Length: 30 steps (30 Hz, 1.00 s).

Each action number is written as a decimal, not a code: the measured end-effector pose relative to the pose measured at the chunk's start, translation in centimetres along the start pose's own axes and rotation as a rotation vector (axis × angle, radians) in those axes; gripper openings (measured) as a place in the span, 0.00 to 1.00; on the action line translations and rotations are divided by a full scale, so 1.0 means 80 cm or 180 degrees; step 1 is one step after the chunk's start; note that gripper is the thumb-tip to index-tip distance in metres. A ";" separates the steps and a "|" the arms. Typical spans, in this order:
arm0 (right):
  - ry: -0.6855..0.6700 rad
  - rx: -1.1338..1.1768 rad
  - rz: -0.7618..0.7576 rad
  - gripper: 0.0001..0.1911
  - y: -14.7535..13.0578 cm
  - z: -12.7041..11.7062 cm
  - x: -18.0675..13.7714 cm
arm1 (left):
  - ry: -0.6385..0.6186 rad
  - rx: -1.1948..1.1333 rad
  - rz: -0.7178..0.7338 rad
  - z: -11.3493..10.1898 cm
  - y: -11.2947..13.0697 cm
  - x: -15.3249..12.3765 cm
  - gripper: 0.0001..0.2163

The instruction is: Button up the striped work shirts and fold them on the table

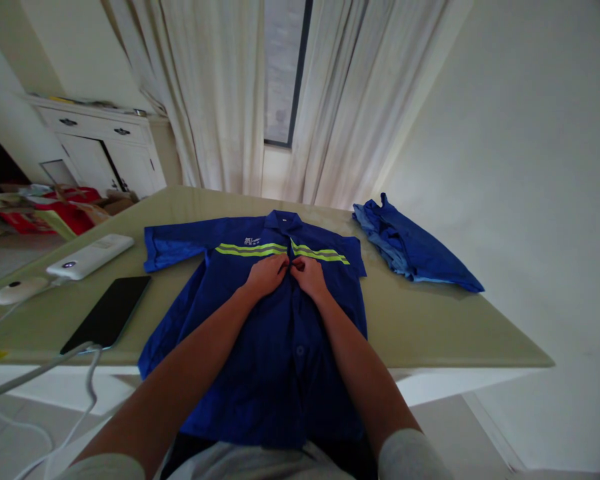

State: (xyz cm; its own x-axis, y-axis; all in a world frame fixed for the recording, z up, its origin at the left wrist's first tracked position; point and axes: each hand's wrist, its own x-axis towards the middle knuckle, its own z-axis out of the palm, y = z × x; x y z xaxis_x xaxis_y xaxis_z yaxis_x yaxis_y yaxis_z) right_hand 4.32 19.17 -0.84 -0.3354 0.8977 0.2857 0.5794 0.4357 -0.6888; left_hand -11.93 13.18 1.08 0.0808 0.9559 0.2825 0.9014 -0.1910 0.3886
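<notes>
A blue short-sleeved work shirt (260,320) with a yellow-and-grey reflective stripe lies front side up, its collar toward the far edge and its hem hanging over the near edge. My left hand (269,275) pinches the shirt's front opening just below the stripe. Right beside it, my right hand (309,275) pinches the other edge of the opening, fingertips almost touching the left ones. Whatever small part lies between the fingertips is hidden. Lower down the front, a button (300,350) shows.
The shirt lies on a pale green tabletop (430,327). Folded blue clothes (410,243) sit at the far right. On the left are a black phone (109,313) with a white cable (90,380), a white power bank (91,256) and a rounded white device (20,291).
</notes>
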 end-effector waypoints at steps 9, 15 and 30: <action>0.0118 0.0295 0.0057 0.07 0.005 0.002 0.002 | 0.0244 -0.0034 -0.0136 0.007 -0.001 0.000 0.05; 0.0121 0.0362 0.0014 0.09 0.007 0.003 0.003 | 0.0262 -0.0058 -0.0012 0.007 -0.001 -0.001 0.06; 0.0142 0.0589 0.0199 0.11 0.019 0.001 0.012 | 0.0383 -0.0174 -0.0075 0.005 -0.001 -0.002 0.06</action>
State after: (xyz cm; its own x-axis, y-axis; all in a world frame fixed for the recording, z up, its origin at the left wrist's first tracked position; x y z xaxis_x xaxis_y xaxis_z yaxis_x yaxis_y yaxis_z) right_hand 4.82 20.65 -1.64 -0.2674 0.9264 0.2651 0.4502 0.3633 -0.8156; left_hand -11.84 13.14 0.66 0.0052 0.9272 0.3746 0.8776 -0.1838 0.4427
